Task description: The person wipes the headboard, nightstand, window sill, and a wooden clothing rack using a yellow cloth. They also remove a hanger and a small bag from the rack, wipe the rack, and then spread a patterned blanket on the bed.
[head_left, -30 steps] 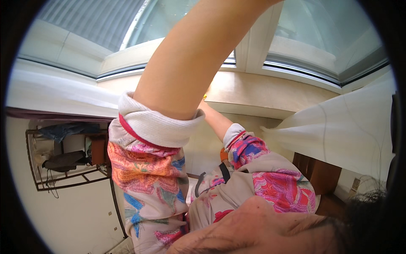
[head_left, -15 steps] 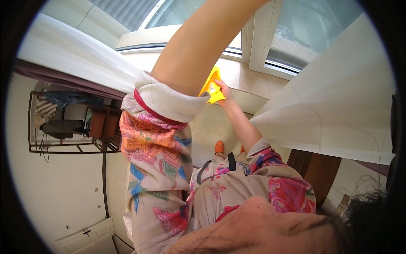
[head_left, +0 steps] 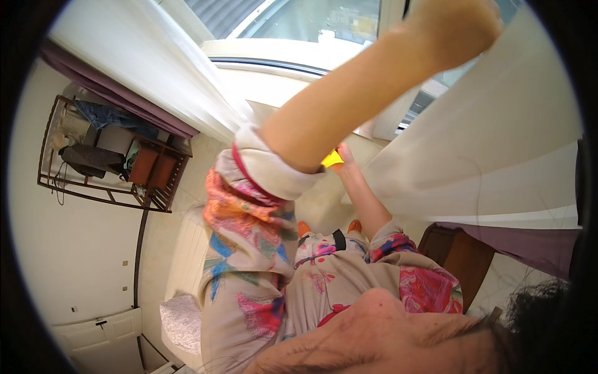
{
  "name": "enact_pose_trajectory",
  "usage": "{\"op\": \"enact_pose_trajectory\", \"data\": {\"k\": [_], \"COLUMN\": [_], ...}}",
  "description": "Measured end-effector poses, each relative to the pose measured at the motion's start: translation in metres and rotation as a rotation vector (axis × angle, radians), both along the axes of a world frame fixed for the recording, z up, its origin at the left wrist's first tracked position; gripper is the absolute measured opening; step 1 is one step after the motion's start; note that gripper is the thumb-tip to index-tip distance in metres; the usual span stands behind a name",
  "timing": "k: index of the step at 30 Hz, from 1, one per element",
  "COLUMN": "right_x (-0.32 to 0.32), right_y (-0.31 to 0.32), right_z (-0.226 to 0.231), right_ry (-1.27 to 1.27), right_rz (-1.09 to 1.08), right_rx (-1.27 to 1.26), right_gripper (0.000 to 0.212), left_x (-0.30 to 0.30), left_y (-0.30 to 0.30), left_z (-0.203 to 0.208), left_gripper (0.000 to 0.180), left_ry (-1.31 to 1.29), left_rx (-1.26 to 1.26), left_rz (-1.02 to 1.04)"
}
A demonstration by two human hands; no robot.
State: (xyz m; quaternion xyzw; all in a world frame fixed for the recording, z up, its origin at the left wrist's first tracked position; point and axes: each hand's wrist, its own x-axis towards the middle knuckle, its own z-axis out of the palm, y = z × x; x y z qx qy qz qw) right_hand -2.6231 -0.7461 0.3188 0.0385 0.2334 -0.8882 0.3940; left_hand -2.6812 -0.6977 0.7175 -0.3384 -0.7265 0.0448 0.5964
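Note:
My left arm reaches up and across the picture. My left hand [head_left: 458, 31] is at the upper right, in front of the window and beside the white curtain. It is blurred and looks rounded, and its fingers cannot be made out. Lower down, my right hand [head_left: 346, 156] is closed on a bright yellow object [head_left: 333, 159], partly hidden behind my left forearm. Its kind is not clear. The window [head_left: 311, 25] has a white frame and a pale sill [head_left: 268, 81].
White curtains [head_left: 486, 137] hang on both sides, with purple drapes [head_left: 112, 93] by them. A brown rack [head_left: 118, 199] holding clothes stands at the left. A wooden cabinet [head_left: 458, 255] is at the right. Below are my orange shoes [head_left: 355, 225] and a pale patterned cushion [head_left: 182, 321].
My left arm has swung right, bringing its hand into view at the upper right. My right hand and the yellow object appear lower and farther right. The whole view has shifted.

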Motion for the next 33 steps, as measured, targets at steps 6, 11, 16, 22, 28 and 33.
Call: {"op": "enact_pose_trajectory", "data": {"k": [6,11,16,22,28,33], "right_x": [0.019,-0.035,-0.133,-0.142,-0.133,-0.120], "right_y": [-0.028,-0.035,0.011,0.009,-0.116,-0.252], "right_z": [0.009,-0.005,-0.028,-0.069,-0.062,-0.065], "right_ry": [0.095,0.192,0.965,0.988,1.202,1.384], "right_rz": [-0.086,-0.236,-0.972,-0.757,-0.684,-0.582], "right_rx": [0.044,-0.109,1.274,2.241,2.217,1.968], "right_gripper": [0.037,0.038,0.035,0.049,0.052,0.052], "left_x": [0.046,0.072,0.072,0.092,0.062,0.089], "left_y": [0.019,-0.034,-0.259,-0.466,-0.622,-0.721], "left_z": [-0.003,-0.036,-0.117,-0.155,-0.168,-0.147], "left_gripper": [0.010,0.016,0.054,0.063,0.013,0.007], "left_ry": [-0.174,-0.036,-0.390,-0.684,-0.583,-0.531], "left_rx": [-0.232,-0.058,-0.155,-0.257,-0.109,-0.117], "left_rz": [0.285,-0.106,0.374,0.817,1.060,1.369]}}
